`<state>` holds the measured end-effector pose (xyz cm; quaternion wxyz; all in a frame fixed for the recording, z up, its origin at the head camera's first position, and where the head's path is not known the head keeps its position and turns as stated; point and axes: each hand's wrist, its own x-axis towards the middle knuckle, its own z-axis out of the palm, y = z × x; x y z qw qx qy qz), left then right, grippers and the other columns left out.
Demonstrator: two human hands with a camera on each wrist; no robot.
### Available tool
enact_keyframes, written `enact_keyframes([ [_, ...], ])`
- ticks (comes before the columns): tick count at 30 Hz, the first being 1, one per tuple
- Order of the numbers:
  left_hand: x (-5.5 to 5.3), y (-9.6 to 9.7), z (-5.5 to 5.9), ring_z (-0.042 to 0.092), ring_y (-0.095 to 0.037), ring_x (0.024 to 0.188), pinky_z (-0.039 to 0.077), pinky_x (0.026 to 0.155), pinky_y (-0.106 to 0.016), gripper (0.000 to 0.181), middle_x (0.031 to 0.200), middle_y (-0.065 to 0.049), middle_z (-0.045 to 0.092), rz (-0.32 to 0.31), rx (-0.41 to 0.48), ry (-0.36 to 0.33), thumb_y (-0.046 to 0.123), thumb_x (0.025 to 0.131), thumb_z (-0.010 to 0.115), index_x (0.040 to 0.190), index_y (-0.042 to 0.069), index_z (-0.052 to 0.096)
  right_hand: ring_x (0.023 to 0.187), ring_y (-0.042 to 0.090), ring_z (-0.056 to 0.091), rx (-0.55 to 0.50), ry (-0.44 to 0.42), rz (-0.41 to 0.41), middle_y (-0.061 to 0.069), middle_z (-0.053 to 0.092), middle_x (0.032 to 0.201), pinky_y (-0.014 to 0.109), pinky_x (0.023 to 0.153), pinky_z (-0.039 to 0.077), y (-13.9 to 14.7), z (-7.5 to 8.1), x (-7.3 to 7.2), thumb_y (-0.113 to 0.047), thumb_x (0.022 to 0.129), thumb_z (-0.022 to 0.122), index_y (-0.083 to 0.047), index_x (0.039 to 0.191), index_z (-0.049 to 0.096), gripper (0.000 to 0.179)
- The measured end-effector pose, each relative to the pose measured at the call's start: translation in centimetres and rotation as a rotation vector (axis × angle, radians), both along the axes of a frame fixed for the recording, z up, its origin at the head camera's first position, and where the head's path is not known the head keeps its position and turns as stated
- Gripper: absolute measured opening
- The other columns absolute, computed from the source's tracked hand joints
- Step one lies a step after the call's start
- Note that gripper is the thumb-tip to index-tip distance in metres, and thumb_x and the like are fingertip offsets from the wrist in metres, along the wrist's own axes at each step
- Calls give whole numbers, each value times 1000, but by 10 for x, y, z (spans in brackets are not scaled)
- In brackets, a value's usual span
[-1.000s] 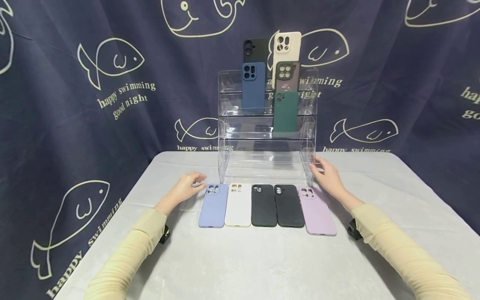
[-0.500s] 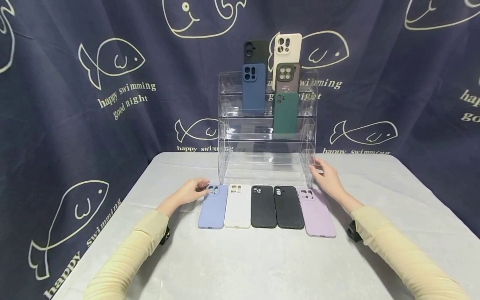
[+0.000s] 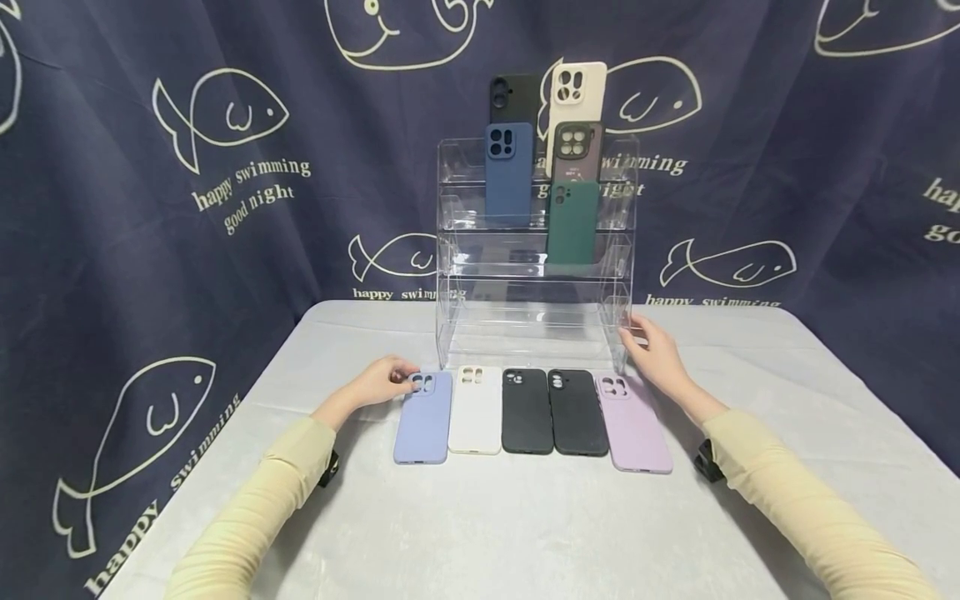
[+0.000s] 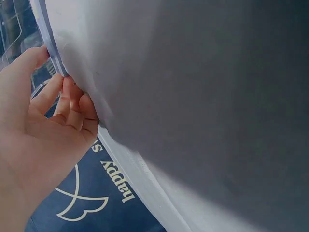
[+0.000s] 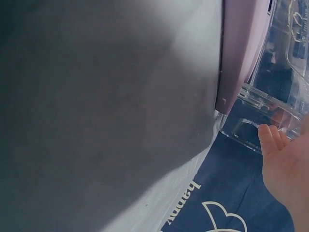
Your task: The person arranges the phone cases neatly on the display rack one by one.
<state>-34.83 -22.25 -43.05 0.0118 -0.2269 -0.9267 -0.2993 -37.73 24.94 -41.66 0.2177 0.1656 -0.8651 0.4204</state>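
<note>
My left hand (image 3: 379, 382) pinches the upper corner of a light blue phone case (image 3: 422, 427), the leftmost in a row lying on the table. In the left wrist view, thumb and fingertips meet the edge of that case (image 4: 48, 36); its lower end lies outside that view. At the right, my right hand (image 3: 660, 356) holds the side of the clear tiered display rack (image 3: 480, 271), thumb in front. The right wrist view has my right hand (image 5: 286, 162) at the rack's transparent side panel (image 5: 263, 100), part of the grip cut off by the frame.
Beside the light blue case lie a white case (image 3: 476, 421), two black cases (image 3: 527, 421) and a lilac case (image 3: 637, 429). Standing in the rack's upper tiers are several cases, among them a blue one (image 3: 508, 179) and a green one (image 3: 572, 229). Dark blue curtain (image 3: 247, 200) hangs behind the table.
My left hand has moved right onto the light blue case and taken its corner. The case has shifted slightly left and toward me. My right hand stays on the rack.
</note>
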Motion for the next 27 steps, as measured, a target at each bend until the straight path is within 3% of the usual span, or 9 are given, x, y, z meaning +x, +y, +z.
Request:
enact_keyframes([
  [6,0,3,2,59,-28,92,53,85,-41,31,99,-17,64,6,7,-15,13,84,65,107,-7,64,108,46,56,-1,13,-2,32,54,121,50,90,49,-1,2,2,-15,96,52,11,127,47,41],
  [17,3,1,3,57,-17,80,50,73,-29,27,95,-14,66,27,18,-50,13,84,66,106,-3,64,108,46,56,7,8,0,32,54,121,50,90,49,-2,1,4,-13,96,52,12,127,47,40],
  [27,4,-1,11,64,-22,84,54,79,-36,23,99,-16,67,25,22,-53,12,84,64,104,1,63,106,47,57,14,38,1,33,54,121,50,88,50,-2,3,4,-12,96,51,12,125,48,38],
])
